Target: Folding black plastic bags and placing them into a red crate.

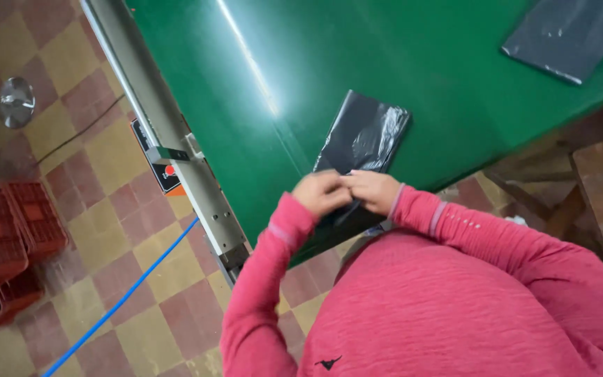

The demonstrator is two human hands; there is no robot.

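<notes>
A black plastic bag, flat and glossy, lies on the green conveyor belt near its lower edge. My left hand and my right hand meet at the bag's near end, fingers pinched together on its edge. Both arms wear pink sleeves. The bag's near edge is hidden under my hands.
A second black bag lies further along the belt at the top right. A metal side rail with a small control box runs along the belt's left. Red crates and a blue cable sit on the checkered floor. A wooden piece stands at right.
</notes>
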